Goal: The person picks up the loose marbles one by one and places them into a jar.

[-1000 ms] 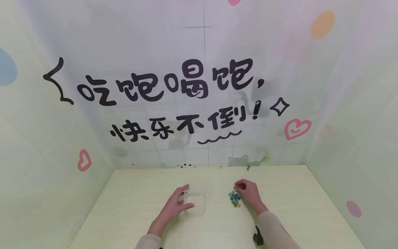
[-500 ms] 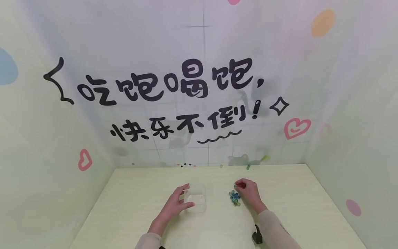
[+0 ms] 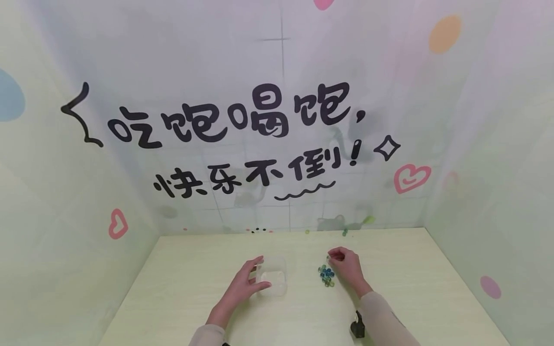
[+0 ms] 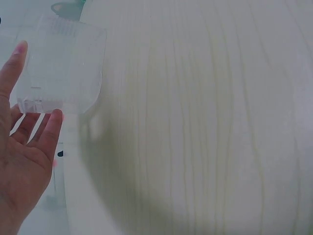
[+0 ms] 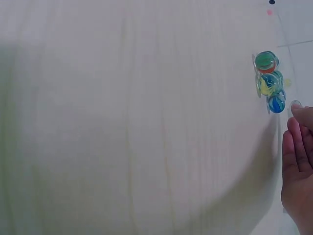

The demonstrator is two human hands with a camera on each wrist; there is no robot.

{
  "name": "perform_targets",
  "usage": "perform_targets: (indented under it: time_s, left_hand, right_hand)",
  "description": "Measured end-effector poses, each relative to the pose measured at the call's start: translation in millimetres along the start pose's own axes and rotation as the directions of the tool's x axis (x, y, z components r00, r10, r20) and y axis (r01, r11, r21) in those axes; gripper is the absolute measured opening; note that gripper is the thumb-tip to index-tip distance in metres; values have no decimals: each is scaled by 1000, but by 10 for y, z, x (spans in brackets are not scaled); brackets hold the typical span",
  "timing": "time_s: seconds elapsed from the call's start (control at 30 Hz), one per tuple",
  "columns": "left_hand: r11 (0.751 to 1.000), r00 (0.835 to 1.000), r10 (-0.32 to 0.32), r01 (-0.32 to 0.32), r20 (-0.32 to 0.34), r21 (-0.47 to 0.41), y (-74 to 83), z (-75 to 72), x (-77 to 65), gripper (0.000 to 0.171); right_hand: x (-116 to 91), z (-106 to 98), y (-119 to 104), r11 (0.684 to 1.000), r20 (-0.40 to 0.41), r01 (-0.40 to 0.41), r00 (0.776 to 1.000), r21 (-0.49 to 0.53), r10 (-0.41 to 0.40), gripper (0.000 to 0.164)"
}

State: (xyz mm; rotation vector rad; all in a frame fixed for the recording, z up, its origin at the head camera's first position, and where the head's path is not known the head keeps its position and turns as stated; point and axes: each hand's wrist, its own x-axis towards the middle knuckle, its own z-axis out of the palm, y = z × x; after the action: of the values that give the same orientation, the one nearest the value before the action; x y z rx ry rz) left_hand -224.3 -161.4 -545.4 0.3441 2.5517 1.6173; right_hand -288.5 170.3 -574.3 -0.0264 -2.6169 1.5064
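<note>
My left hand (image 3: pixel 244 283) holds a clear plastic box (image 3: pixel 282 278) by its left side, thumb at the near side and fingers at the far side. In the left wrist view the box (image 4: pixel 71 66) looks see-through, with fingertips against its wall. To the right of it lies a cluster of glass marbles (image 3: pixel 327 276), blue, green and yellowish. My right hand (image 3: pixel 347 269) is at the far right of that cluster, pinching a clear marble (image 5: pixel 295 104) between thumb and finger. Swirled colours show in the marbles (image 5: pixel 269 83) in the right wrist view.
The pale wood-grain table (image 3: pixel 195 264) ends at a printed back wall (image 3: pixel 242 211) with black lettering, and side walls stand left and right. A small black object (image 3: pixel 357 327) shows beside the right sleeve (image 3: pixel 385 317).
Both hands, the box and the marble cluster stay practically where they were. The head view has shifted very slightly.
</note>
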Motion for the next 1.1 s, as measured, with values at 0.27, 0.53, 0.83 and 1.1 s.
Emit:
perform_targets:
  time_s: [0.27,0.53,0.83,1.1]
  left_hand:
    - [1000,1000,-7,7,-11,-10,7,3,-2,79]
    - [999,1000,-15,14,-18,-34,28,7,-20,78]
    - [1000,1000,-16,15,-19,-18,19,16,-22,78]
    - [999,1000,-13,14,-16,46,28,-5,-12,77]
  right_hand:
    - [8,-36,-23,1000,-25,24,999,5,-23,15]
    - [-8,-78,-48,998,-45,45,998,44,-43,15]
    - [-56,-121,-84,996,-52,50,998,76,-46,16]
    - [-143,-135,-167,992,-55,54,997,117,-47,16]
